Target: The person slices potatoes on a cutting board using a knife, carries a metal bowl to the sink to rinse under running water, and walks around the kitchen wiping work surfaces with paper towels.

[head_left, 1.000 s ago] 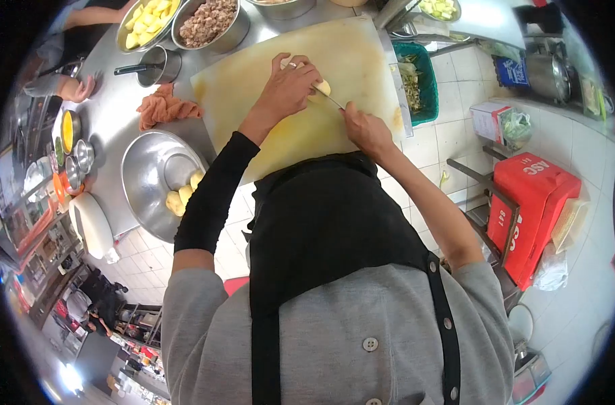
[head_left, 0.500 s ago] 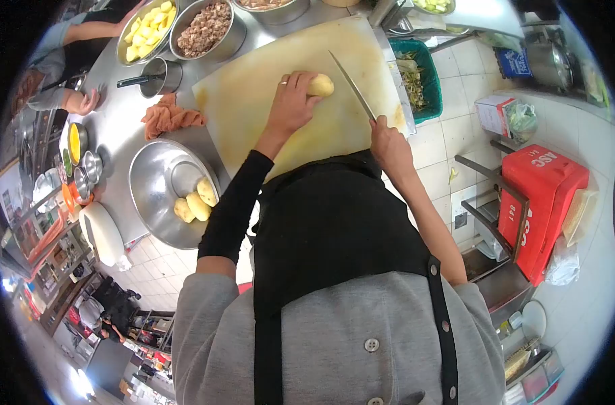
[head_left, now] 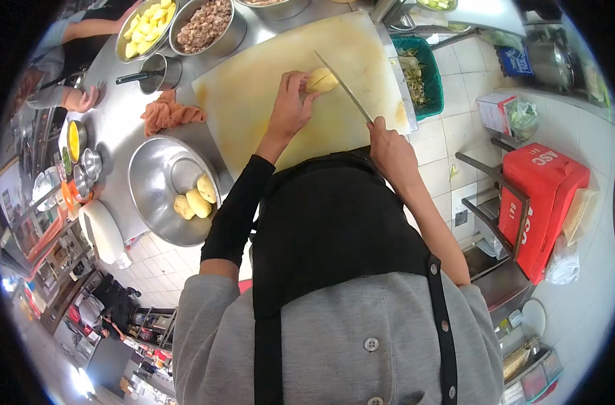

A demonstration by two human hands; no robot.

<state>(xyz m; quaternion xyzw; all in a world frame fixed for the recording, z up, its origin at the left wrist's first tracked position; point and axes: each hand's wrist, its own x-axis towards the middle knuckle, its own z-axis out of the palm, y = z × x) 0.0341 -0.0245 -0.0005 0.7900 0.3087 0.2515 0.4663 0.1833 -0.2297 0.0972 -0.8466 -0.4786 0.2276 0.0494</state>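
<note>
On the pale, stained cutting board (head_left: 253, 94), my left hand (head_left: 291, 111) grips a peeled potato (head_left: 323, 79) from its left side. A dark line, perhaps a cut, runs along the potato's top. My right hand (head_left: 391, 147) is closed around the handle of a long kitchen knife (head_left: 351, 96). The blade points up and left, its middle at the potato's right side; I cannot tell how deep it sits. Several peeled potatoes (head_left: 198, 203) lie in a large steel bowl (head_left: 150, 177) to the left of my left forearm.
Behind the board stand a bowl of potato chunks (head_left: 147, 28) and a bowl of chopped meat (head_left: 209, 28). An orange cloth (head_left: 170, 113) and a small pot (head_left: 164, 71) lie left of it. A green bin (head_left: 434, 77) with scraps is at right. Another person's hand (head_left: 83, 100) shows at far left.
The knife has moved left, from beside the potato to against it. A dark line now shows on the potato, and my left fingers have shifted back along it.
</note>
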